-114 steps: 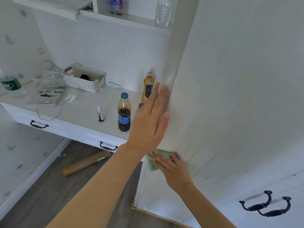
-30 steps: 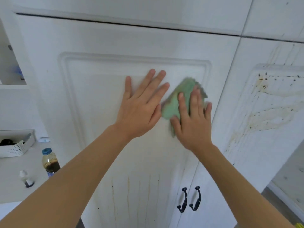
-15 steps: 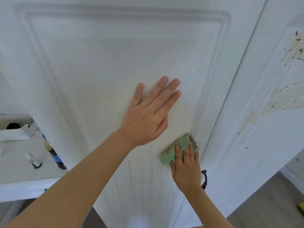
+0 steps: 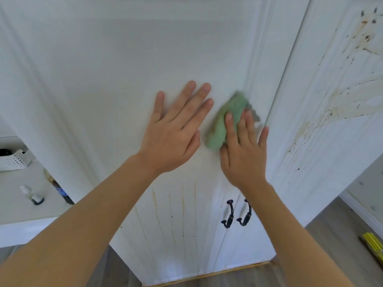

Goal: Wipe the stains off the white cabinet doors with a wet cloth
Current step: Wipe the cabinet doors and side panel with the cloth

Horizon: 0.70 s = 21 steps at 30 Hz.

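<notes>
Cloth (image 4: 224,121) higher than before

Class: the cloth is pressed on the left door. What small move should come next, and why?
Probably slide the right hand and cloth down to the drip streaks above the handles: they are unwiped, while the panel by the left hand looks clean.

Green cloth (image 4: 224,123): bunched, flat against left cabinet door (image 4: 103,79) near its right panel edge. Left door carries thin brown drip streaks low down. Right cabinet door (image 4: 331,100) heavily splattered brown.
</notes>
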Each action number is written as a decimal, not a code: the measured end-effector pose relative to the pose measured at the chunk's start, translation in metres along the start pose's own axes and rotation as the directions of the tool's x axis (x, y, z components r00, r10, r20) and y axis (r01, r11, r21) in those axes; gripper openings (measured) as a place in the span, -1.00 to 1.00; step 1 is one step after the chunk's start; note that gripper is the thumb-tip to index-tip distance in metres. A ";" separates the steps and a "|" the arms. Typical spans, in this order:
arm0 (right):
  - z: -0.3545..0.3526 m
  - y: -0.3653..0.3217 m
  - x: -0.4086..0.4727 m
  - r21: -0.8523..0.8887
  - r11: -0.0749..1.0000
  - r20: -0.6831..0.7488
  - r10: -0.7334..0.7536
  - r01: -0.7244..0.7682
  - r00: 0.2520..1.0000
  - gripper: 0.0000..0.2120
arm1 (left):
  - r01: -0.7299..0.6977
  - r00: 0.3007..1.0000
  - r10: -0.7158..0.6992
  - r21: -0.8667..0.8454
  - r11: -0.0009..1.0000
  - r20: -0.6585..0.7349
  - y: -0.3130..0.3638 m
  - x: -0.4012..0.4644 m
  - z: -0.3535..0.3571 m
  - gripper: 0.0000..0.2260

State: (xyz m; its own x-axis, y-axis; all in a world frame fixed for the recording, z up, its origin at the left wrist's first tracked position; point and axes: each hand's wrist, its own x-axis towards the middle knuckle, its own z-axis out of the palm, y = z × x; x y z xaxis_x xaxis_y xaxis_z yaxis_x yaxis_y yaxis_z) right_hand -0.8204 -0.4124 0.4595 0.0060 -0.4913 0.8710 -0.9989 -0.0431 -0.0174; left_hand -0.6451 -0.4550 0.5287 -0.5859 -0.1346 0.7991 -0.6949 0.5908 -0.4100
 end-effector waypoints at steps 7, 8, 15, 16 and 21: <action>0.036 0.001 -0.097 -0.080 0.997 0.240 0.008 0.011 0.971 -0.53 | -0.010 1.000 0.010 0.013 1.000 0.005 -0.001 -0.001 0.003 -0.53; 0.041 0.002 -0.119 -0.090 0.995 0.322 -0.005 0.035 0.947 -0.55 | -0.008 1.000 0.008 0.016 1.000 0.005 -0.001 -0.001 0.003 -0.53; 0.030 -0.001 -0.105 -0.004 1.000 0.370 -0.023 0.027 0.929 -0.47 | -0.006 0.998 0.007 -0.019 1.000 0.058 -0.002 0.000 -0.005 -0.53; 0.023 -0.006 -0.075 0.034 0.999 0.278 -0.016 0.007 0.960 -0.47 | -0.013 0.998 0.015 -0.036 0.999 0.064 -0.004 0.000 -0.009 -0.53; 0.002 -0.036 0.049 0.196 0.963 -0.035 0.195 -0.185 0.980 -0.43 | -0.081 0.991 0.097 -0.160 0.984 0.097 -0.029 0.002 -0.033 -0.57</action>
State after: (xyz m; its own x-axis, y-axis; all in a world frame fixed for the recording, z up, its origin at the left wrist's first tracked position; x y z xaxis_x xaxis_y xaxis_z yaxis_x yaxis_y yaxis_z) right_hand -0.7842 -0.4365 0.5017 -0.1905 -0.4592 0.8676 -0.9541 -0.1213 -0.2737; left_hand -0.6122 -0.4459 0.5567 -0.6881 -0.1531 0.7093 -0.5698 0.7192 -0.3976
